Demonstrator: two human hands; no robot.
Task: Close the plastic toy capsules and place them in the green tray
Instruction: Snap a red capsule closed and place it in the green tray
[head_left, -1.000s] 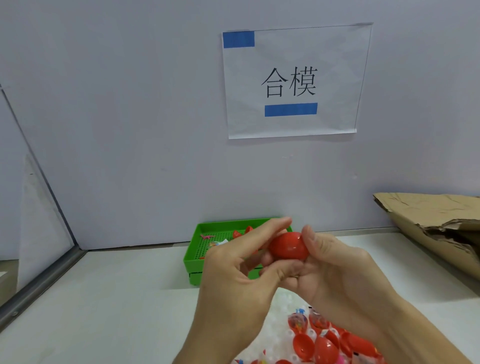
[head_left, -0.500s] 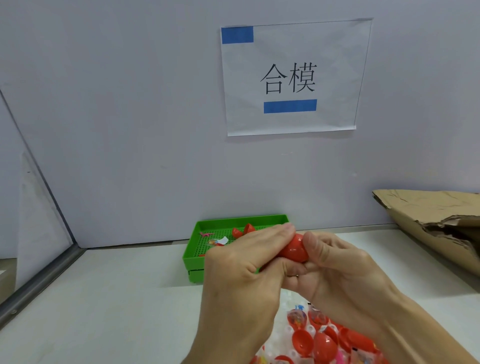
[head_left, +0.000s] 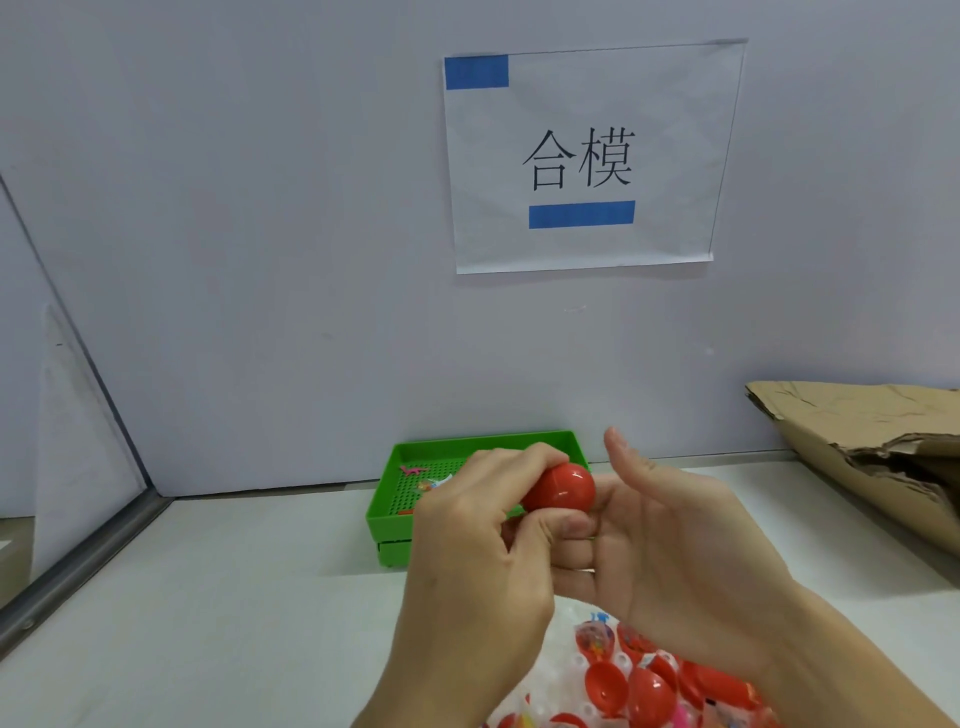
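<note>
White tabletop (head_left: 208, 597) against pale wall (head_left: 260, 260), paper sign (head_left: 587, 156) taped up, torn cardboard (head_left: 872, 452) at right. Left hand (head_left: 478, 561) fingers curled around red capsule (head_left: 561, 488) before green tray (head_left: 395, 514); right hand (head_left: 670, 540) fingers loosely spread.

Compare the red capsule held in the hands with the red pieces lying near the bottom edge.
The held capsule is closed into one egg shape; the lower pieces are open halves showing hollow insides. The held capsule is up between the left hand and right hand, in front of the green tray; the lower pieces lie loose in a pile. Both are glossy red plastic.
</note>
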